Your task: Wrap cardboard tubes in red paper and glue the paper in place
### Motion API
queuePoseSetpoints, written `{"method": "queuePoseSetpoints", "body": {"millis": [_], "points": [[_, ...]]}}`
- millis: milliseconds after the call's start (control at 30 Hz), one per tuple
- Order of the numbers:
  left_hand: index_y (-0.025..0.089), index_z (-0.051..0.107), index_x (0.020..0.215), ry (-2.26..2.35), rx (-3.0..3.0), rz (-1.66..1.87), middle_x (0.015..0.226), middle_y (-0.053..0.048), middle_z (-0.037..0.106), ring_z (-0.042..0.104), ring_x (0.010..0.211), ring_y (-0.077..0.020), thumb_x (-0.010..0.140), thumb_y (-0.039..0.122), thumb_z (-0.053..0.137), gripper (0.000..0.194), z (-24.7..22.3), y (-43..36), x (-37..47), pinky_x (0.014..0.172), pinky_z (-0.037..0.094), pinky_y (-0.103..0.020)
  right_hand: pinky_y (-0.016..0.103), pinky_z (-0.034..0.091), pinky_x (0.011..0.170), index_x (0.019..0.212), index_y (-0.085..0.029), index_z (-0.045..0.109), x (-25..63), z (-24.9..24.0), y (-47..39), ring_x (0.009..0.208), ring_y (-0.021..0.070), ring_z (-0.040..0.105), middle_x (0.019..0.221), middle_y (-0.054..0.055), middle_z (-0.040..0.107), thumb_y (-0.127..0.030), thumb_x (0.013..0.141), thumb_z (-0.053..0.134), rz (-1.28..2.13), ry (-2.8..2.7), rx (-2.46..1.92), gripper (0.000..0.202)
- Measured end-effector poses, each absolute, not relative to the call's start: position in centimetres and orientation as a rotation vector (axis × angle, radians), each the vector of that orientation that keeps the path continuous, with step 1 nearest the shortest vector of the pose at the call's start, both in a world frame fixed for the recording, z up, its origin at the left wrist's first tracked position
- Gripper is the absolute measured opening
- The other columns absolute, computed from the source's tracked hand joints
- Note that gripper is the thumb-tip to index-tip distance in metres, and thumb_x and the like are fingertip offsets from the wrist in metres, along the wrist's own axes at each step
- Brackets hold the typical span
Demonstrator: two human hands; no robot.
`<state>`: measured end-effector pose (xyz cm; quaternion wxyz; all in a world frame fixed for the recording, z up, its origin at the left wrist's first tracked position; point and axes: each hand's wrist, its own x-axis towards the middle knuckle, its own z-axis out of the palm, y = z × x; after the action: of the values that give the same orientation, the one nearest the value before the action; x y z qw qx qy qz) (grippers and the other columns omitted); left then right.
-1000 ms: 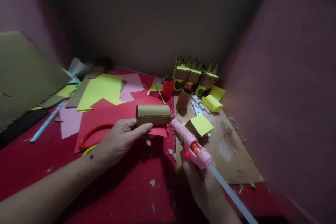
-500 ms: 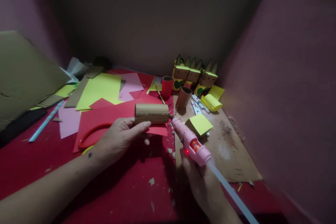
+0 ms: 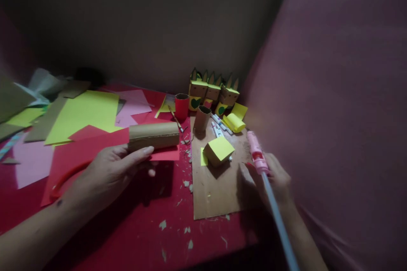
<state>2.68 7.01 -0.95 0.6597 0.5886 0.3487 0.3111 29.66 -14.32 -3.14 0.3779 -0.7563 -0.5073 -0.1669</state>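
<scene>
My left hand [image 3: 117, 169] is closed on one end of a brown cardboard tube [image 3: 155, 134], held level with its seam toward me. On the right, my right hand [image 3: 270, 178] grips a pink glue gun [image 3: 257, 152], its nozzle pointing away from me. A long pale glue stick [image 3: 278, 216] sticks out of the gun's back end. The gun is apart from the tube, over the right side of a cardboard sheet [image 3: 213, 201]. Between my hands, a small box with a yellow top [image 3: 219, 150] sits on that sheet.
At the back stand a red tube [image 3: 182, 106], a brown tube [image 3: 202, 119] and several box-headed figures [image 3: 213, 91]. Markers [image 3: 219, 127] lie near a yellow paper roll [image 3: 234, 123]. Coloured papers [image 3: 85, 114] and red-handled scissors [image 3: 68, 178] lie left. A pink wall [image 3: 333, 114] rises right.
My right hand has pulled the glue gun away from the tube's end, to the right. My left hand still holds the tube. The view has turned somewhat to the right.
</scene>
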Motion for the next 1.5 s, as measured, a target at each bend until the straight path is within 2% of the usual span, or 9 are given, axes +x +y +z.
{"method": "queuePoseSetpoints", "body": {"millis": [333, 500, 633, 733, 867, 1133, 1267, 1400, 1500], "points": [[0.015, 0.078, 0.077, 0.694, 1.154, 0.726, 0.059, -0.004, 0.072, 0.065, 0.052, -0.0149, 0.066, 0.035, 0.089, 0.024, -1.0, 6.9, 2.5, 0.05, 0.055, -0.019, 0.04, 0.053, 0.074, 0.138, -0.012, 0.056, 33.1, -3.1, -15.6, 0.097, 0.0314, 0.067, 0.117, 0.018, 0.064, -0.022, 0.089, 0.048, -0.211, -1.357, -2.673, 0.05], [0.014, 0.079, 0.082, 0.553, 1.048, 0.728, 0.07, -0.004, 0.075, 0.062, 0.049, -0.0122, 0.061, 0.029, 0.093, 0.029, -0.3, 6.7, 3.0, 0.048, 0.057, -0.021, 0.044, 0.055, 0.073, 0.109, -0.017, 0.068, 29.0, -0.5, -14.9, 0.093, 0.032, 0.066, 0.107, 0.016, 0.066, -0.024, 0.09, 0.052, -0.579, -1.403, -2.228, 0.025], [0.012, 0.08, 0.083, 0.488, 1.027, 0.681, 0.063, -0.005, 0.073, 0.063, 0.047, -0.0123, 0.063, 0.028, 0.092, 0.028, -0.1, 6.4, 3.0, 0.047, 0.055, -0.019, 0.03, 0.058, 0.072, 0.111, -0.024, 0.065, 23.1, 0.9, -12.0, 0.086, 0.0183, 0.068, 0.102, 0.007, 0.066, -0.013, 0.092, 0.056, -0.156, -1.611, -1.606, 0.024], [0.011, 0.079, 0.08, 0.444, 1.036, 0.617, 0.061, -0.007, 0.073, 0.065, 0.05, -0.0138, 0.069, 0.029, 0.089, 0.024, 0.0, 6.2, 2.7, 0.052, 0.057, -0.02, 0.032, 0.059, 0.075, 0.12, -0.023, 0.064, 20.1, 0.3, -9.0, 0.09, 0.0193, 0.066, 0.103, 0.009, 0.063, -0.009, 0.093, 0.054, -0.181, -1.714, -1.483, 0.032], [0.011, 0.077, 0.079, 0.358, 1.041, 0.546, 0.065, -0.01, 0.074, 0.068, 0.056, -0.0163, 0.075, 0.029, 0.084, 0.02, 0.3, 5.7, 2.5, 0.056, 0.059, -0.023, 0.031, 0.057, 0.072, 0.099, -0.023, 0.071, 19.0, -0.8, -6.3, 0.085, 0.0179, 0.063, 0.093, 0.006, 0.059, -0.011, 0.091, 0.061, -0.213, -1.585, -1.337, 0.018], [0.013, 0.074, 0.089, 0.29, 1.091, 0.361, 0.075, -0.013, 0.076, 0.067, 0.051, -0.0178, 0.09, 0.05, 0.065, 0.039, -0.1, 6.4, 2.2, 0.039, 0.053, -0.022, 0.032, 0.055, 0.085, 0.085, -0.024, 0.074, 19.3, -0.8, -6.2, 0.103, 0.0188, 0.063, 0.103, 0.005, 0.063, -0.01, 0.087, 0.065, 0.09, -1.231, -1.259, 0.017], [0.014, 0.074, 0.093, 0.271, 1.181, 0.314, 0.077, -0.013, 0.076, 0.069, 0.054, -0.0176, 0.087, 0.063, 0.061, 0.051, -0.6, 6.8, 1.6, 0.042, 0.053, -0.02, 0.028, 0.055, 0.063, 0.082, -0.022, 0.072, 19.2, -0.9, -6.2, 0.079, 0.0151, 0.065, 0.104, 0.006, 0.068, -0.017, 0.086, 0.065, 0.323, -1.1, -1.237, 0.01], [0.019, 0.07, 0.108, 0.349, 1.341, 0.188, 0.079, -0.01, 0.077, 0.069, 0.049, -0.0168, 0.084, 0.035, 0.074, 0.029, -0.3, 6.6, 1.2, 0.041, 0.051, -0.02, 0.022, 0.045, 0.041, 0.079, -0.021, 0.067, 19.1, -1.0, -6.1, 0.05, 0.0085, 0.054, 0.087, 0.002, 0.07, -0.028, 0.081, 0.072, 0.591, -0.876, -1.161, 0.009], [0.023, 0.065, 0.117, 0.406, 1.339, 0.173, 0.09, -0.01, 0.077, 0.072, 0.052, -0.0201, 0.086, 0.034, 0.073, 0.034, 0.0, 6.1, 1.3, 0.035, 0.046, -0.02, 0.02, 0.043, 0.036, 0.076, -0.021, 0.066, 19.1, -1.1, -6.1, 0.044, 0.0088, 0.053, 0.069, -0.002, 0.066, -0.033, 0.075, 0.078, 0.713, -0.769, -1.135, 0.017]]}}
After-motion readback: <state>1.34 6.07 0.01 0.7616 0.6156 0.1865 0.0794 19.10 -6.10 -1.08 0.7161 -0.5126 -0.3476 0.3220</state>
